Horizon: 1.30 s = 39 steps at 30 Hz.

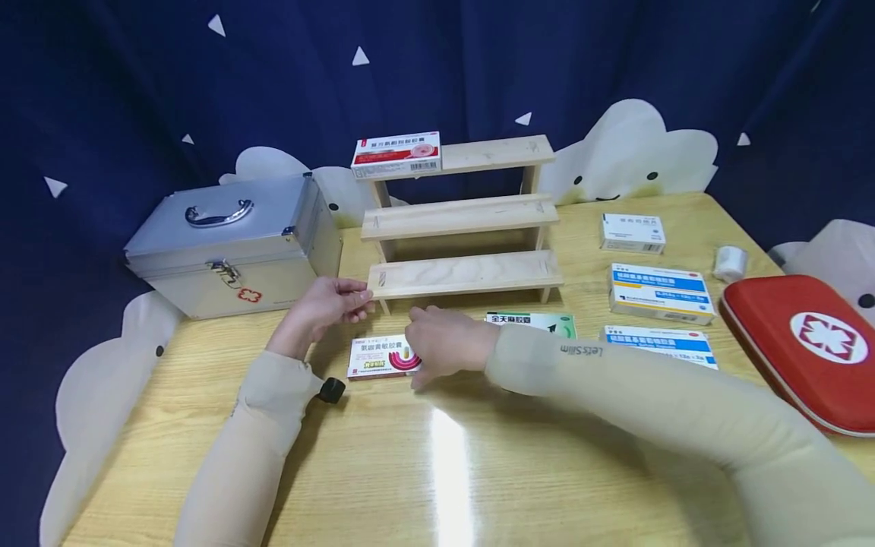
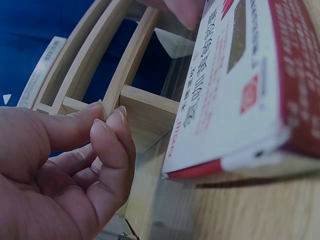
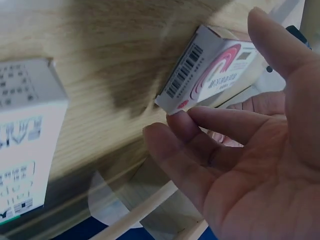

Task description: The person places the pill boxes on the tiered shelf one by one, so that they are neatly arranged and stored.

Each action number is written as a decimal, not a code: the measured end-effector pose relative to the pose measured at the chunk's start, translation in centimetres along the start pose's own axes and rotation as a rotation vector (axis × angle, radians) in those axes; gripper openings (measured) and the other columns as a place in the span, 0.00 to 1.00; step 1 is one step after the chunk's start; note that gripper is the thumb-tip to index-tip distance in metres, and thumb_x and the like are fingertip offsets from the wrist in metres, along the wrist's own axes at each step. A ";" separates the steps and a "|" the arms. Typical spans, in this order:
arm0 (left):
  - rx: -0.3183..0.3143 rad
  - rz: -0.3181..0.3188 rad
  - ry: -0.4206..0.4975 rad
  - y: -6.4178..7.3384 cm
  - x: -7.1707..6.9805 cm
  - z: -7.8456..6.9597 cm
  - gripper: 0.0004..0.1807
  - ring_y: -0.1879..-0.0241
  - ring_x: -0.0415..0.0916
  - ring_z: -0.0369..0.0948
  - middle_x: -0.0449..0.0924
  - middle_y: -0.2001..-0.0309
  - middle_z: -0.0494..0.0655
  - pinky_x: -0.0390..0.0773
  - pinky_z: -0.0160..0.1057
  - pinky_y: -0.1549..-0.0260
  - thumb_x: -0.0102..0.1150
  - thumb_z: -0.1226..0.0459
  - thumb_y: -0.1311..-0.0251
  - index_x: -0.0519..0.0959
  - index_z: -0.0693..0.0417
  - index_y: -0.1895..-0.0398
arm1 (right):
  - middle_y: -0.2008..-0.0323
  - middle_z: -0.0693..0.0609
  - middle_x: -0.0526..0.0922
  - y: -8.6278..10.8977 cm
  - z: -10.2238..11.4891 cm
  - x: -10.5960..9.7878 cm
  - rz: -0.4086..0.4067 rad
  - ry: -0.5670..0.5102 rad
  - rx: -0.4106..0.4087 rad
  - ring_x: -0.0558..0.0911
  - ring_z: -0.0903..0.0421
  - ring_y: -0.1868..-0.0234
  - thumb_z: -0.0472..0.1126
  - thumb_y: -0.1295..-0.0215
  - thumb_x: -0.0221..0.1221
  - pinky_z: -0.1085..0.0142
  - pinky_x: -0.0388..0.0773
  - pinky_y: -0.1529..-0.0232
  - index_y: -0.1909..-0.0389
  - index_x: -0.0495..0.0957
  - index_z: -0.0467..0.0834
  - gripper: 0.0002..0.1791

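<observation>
With thumb and fingertips, my left hand pinches the left end of the lowest board of a wooden three-step rack. The left wrist view shows this pinch on the board's corner. My right hand reaches over the right end of a white-and-red medicine box lying flat before the rack. In the right wrist view, its thumb and fingers are spread about the box, fingertips right at its edge. A green-and-white medicine box lies beside the right wrist, partly covered by the sleeve.
Another red-and-white box stands on the rack's top board. A silver case is at the left. On the right are a white box, two blue-and-white boxes, a white roll and a red first-aid case.
</observation>
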<state>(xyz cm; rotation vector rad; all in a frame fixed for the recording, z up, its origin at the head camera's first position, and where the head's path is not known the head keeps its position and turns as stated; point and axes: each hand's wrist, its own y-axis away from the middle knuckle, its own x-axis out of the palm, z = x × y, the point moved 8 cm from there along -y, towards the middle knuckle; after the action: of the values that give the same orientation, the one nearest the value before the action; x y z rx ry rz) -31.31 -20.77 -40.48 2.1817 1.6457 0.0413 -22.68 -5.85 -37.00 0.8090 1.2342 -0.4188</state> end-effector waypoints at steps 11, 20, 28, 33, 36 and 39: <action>-0.012 -0.003 0.000 0.3 0.1 -0.3 0.19 0.71 0.78 0.36 0.78 0.51 0.66 0.80 0.28 0.69 0.52 0.70 0.28 0.67 0.76 0.39 | 0.64 0.53 0.72 0.1 -0.1 0.0 -0.032 -0.002 0.010 0.73 0.55 0.62 0.51 0.48 0.74 0.65 0.77 0.62 0.75 0.75 0.47 0.17; 0.001 -0.001 -0.014 0.3 0.1 -0.5 0.20 0.71 0.78 0.35 0.79 0.52 0.66 0.80 0.29 0.68 0.52 0.70 0.28 0.68 0.76 0.40 | 0.61 0.52 0.74 0.2 -0.5 0.0 -0.024 -0.018 0.029 0.74 0.55 0.62 0.49 0.49 0.74 0.66 0.77 0.62 0.76 0.76 0.48 0.16; 0.004 0.003 -0.008 0.3 0.1 -0.3 0.20 0.72 0.78 0.35 0.79 0.51 0.67 0.80 0.28 0.69 0.52 0.70 0.28 0.67 0.76 0.39 | 0.63 0.53 0.73 0.4 -0.9 0.3 -0.027 -0.010 0.037 0.74 0.56 0.63 0.49 0.49 0.74 0.66 0.76 0.63 0.78 0.75 0.48 0.17; -0.001 -0.002 -0.007 0.4 0.1 -0.4 0.20 0.71 0.78 0.35 0.78 0.50 0.68 0.80 0.28 0.69 0.51 0.71 0.28 0.67 0.77 0.38 | 0.62 0.53 0.74 0.7 -1.1 0.2 -0.028 -0.011 0.035 0.74 0.56 0.62 0.51 0.50 0.74 0.66 0.76 0.62 0.75 0.75 0.48 0.17; -0.008 -0.001 -0.011 0.4 0.1 -0.4 0.20 0.71 0.78 0.35 0.78 0.49 0.68 0.80 0.28 0.68 0.51 0.71 0.28 0.67 0.76 0.38 | 0.63 0.53 0.74 1.0 -1.3 -0.2 -0.039 -0.033 0.033 0.74 0.57 0.63 0.48 0.52 0.75 0.66 0.76 0.63 0.73 0.76 0.48 0.17; -0.011 -0.001 -0.005 0.3 0.1 -0.2 0.20 0.71 0.78 0.36 0.77 0.49 0.69 0.80 0.28 0.68 0.52 0.71 0.28 0.67 0.76 0.38 | 0.66 0.54 0.73 1.3 -1.6 -0.7 -0.058 -0.064 0.032 0.73 0.58 0.65 0.45 0.54 0.75 0.67 0.75 0.66 0.72 0.77 0.48 0.15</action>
<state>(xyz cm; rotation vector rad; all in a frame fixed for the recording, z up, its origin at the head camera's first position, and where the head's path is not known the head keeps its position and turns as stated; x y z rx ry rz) -31.07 -20.67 -40.17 2.1704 1.6402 0.0445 -23.07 -3.88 -36.05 0.7827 1.1962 -0.5093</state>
